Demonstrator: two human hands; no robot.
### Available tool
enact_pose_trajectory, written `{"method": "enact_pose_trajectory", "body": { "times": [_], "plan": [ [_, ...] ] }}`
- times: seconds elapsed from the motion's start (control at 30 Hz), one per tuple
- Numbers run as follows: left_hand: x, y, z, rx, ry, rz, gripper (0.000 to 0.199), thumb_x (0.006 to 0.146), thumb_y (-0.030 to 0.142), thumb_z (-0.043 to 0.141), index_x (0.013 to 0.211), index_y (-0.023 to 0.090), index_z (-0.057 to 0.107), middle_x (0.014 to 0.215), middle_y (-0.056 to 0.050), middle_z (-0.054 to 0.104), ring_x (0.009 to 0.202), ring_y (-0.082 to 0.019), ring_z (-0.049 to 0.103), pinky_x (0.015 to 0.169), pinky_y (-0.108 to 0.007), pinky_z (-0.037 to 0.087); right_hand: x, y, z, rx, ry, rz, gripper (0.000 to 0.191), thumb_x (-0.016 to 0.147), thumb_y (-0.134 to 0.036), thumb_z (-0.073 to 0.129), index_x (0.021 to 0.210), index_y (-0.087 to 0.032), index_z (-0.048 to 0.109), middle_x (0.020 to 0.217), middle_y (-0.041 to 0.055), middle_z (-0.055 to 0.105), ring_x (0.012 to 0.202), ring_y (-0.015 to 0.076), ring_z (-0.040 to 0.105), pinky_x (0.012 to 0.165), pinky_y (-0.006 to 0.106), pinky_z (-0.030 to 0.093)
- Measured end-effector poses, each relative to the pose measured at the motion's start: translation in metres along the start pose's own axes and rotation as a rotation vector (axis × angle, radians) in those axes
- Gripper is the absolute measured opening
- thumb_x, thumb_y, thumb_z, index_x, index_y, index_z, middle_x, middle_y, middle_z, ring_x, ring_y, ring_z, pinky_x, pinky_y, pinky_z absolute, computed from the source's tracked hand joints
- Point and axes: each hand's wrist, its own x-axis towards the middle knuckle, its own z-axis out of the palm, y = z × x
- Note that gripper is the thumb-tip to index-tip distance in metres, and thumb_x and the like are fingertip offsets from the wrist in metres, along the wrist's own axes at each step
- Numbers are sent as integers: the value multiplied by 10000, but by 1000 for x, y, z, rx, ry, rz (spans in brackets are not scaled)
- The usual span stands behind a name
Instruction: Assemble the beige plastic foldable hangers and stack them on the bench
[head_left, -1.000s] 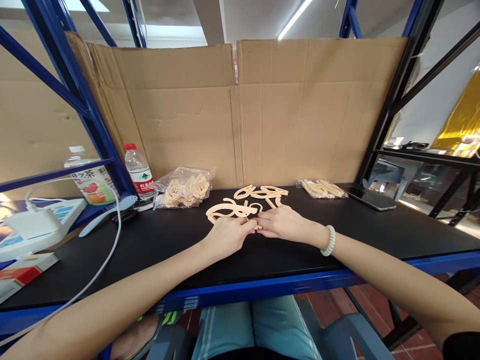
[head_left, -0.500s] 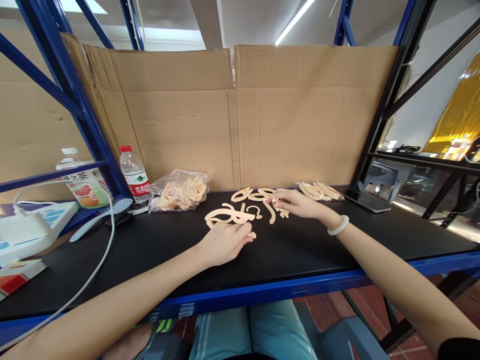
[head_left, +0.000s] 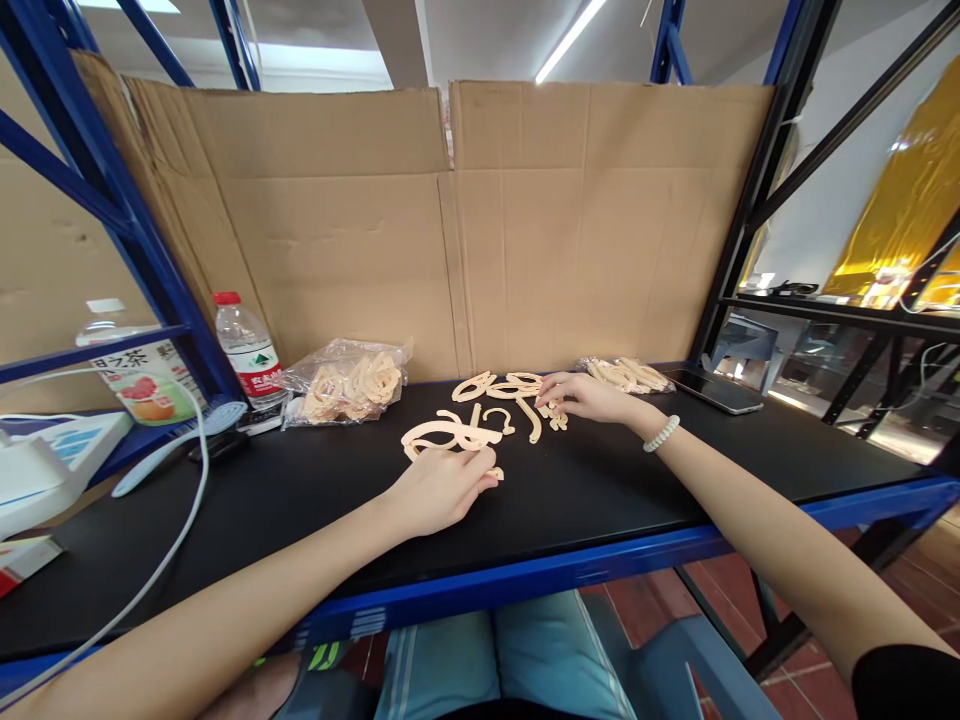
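Observation:
My left hand (head_left: 442, 490) is closed around a pale, wood-coloured assembly of curved pieces (head_left: 450, 430), holding it just above the black tabletop. The assembly has looping strips, and part of it is hidden behind my fingers. My right hand (head_left: 589, 397) reaches over several small pale pieces (head_left: 556, 420), its fingers stretched out and slightly apart. Between the two hands lie a hook-shaped piece (head_left: 498, 415) and a curved strip (head_left: 530, 420). Flat oval pieces with openings (head_left: 472, 387) rest just behind them.
A clear bag of pale pieces (head_left: 352, 388) sits at the back left, beside a red-capped water bottle (head_left: 251, 350). Another bag (head_left: 628, 374) and a phone (head_left: 716, 390) are at the back right. A white cable (head_left: 196, 490) crosses the left side. Cardboard (head_left: 337, 240) walls the back.
My right hand has lowered slightly onto the small pieces, and its fingers have loosened from a pinch. My left hand keeps its hold on the assembly. The whole view has shifted slightly.

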Motion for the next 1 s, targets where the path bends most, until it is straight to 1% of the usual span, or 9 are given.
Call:
{"method": "enact_pose_trajectory", "body": {
  "times": [0.23,0.43,0.53,0.63,0.77,0.8,0.9,0.93,1.0],
  "plan": [
    [1,2,-1,-18,-4,12,203,984,262,359,822,192,460,706,-20,625,576,-175,588,497,-265,308,1,-1,3,-49,-106,-30,310,839,-59,534,1031,-198,734,1206,86,630,1251,220,496,1061,421,394],
    [1,2,-2,-15,-14,-7,213,984,287,352,831,193,467,677,-17,612,576,-179,585,491,-260,307,0,-10,-1,32,-187,-34,389,771,6,499,1016,-189,730,1109,55,672,1020,171,620,891,337,509],
    [1,3,-3,2,-26,-36,202,984,301,360,865,188,479,687,-16,620,590,-183,588,496,-259,319,-1,-9,-1,7,-133,-2,394,770,13,491,1029,-173,721,1120,66,685,1055,184,615,933,350,488],
    [0,4,-4,-6,-5,-71,212,988,315,345,902,180,485,771,-32,632,624,-183,597,512,-260,359,1,-12,1,-32,10,83,315,808,-33,507,1010,-152,718,1081,87,699,1007,201,633,931,382,484],
    [1,5,-3,-64,58,-71,168,964,240,343,983,166,492,955,-71,604,702,-171,599,584,-271,449,8,-38,13,149,190,198,214,888,-232,548,1006,-139,701,981,91,708,805,175,648,753,339,536],
    [1,6,-3,-84,81,-59,162,951,205,343,992,163,494,979,-79,591,723,-170,595,613,-278,467,10,-48,17,253,176,207,246,891,-296,563,1028,-135,688,954,88,707,760,163,645,695,312,541],
    [3,8,-3,-133,157,-33,169,928,146,346,981,152,506,971,-91,574,771,-177,581,660,-295,494,15,-83,34,565,-54,176,374,856,-411,620,1112,-139,627,866,58,696,682,137,638,588,255,539],
    [3,8,-3,-145,172,-24,171,926,139,352,975,150,516,954,-91,573,780,-180,578,663,-296,497,16,-93,40,629,-112,154,361,842,-406,639,1088,-142,619,846,47,689,683,133,640,583,245,539],
    [4,9,-5,-149,192,-5,187,919,118,369,985,150,542,935,-89,582,792,-181,578,669,-294,504,17,-108,48,684,-132,128,257,861,-367,611,979,-138,609,803,32,665,661,121,634,571,232,534]
  ]
}}
